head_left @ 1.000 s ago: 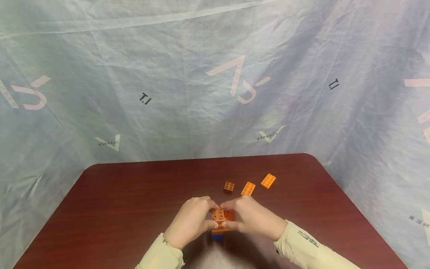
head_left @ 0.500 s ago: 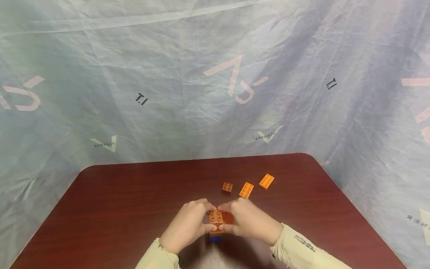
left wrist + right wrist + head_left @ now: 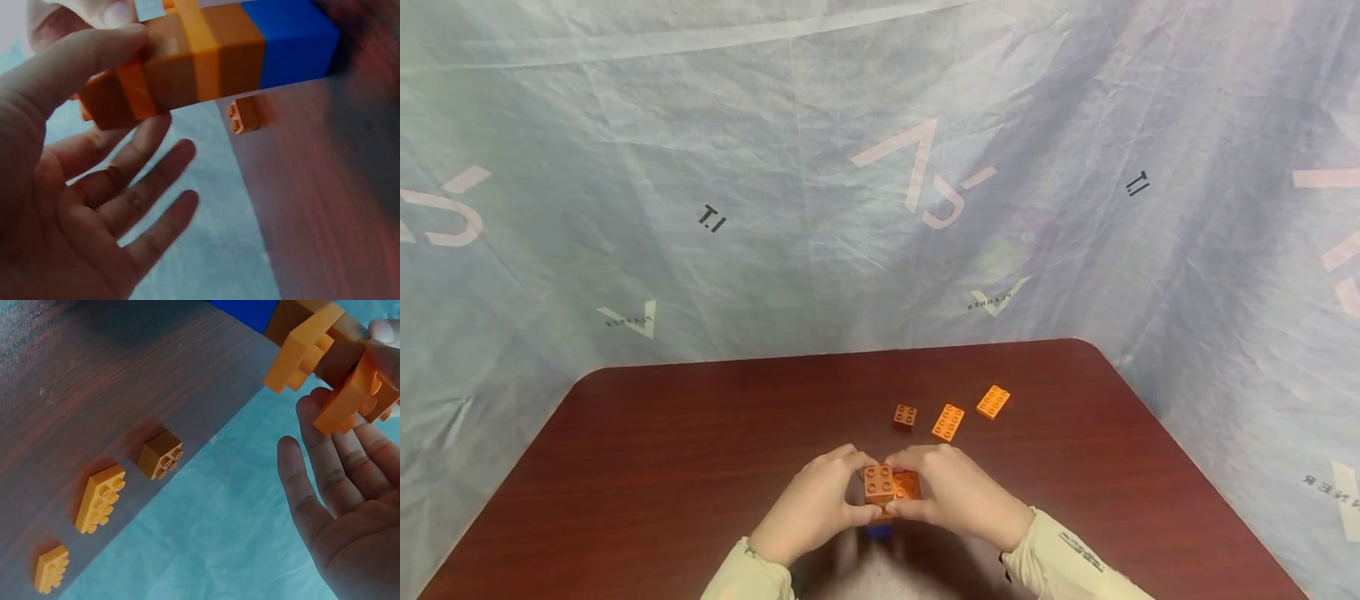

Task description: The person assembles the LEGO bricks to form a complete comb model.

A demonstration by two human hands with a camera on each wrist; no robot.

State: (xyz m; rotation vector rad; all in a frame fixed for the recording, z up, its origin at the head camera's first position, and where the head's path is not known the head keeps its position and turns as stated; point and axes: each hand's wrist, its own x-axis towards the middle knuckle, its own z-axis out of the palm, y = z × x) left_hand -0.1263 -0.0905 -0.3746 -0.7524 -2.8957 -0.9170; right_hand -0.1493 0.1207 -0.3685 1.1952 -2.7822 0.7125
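Note:
A standing stack of toy building bricks is between both hands: a blue brick point(image 3: 294, 47) at the bottom, then brown bricks alternating with thin orange ones. The lower orange brick point(image 3: 306, 347) and the upper orange brick point(image 3: 347, 400) jut out sideways with studs showing. A brown studded brick point(image 3: 878, 481) tops it. My left hand point(image 3: 812, 504) pinches the stack's upper end with thumb and index finger, its other fingers spread in the left wrist view. From the other side, my right hand point(image 3: 966, 492) pinches the upper part, remaining fingers extended below.
Beyond the hands on the dark red table point(image 3: 700, 433) lie a small brown brick point(image 3: 906, 416), an orange brick point(image 3: 948, 422) and another orange brick point(image 3: 993, 402) farther right. A grey printed curtain point(image 3: 820, 250) hangs behind the table's far edge.
The head view has drifted slightly, shifting everything a little to the left. Both hands keep their hold on the stack; the left thumb sits a little lower on its near side.

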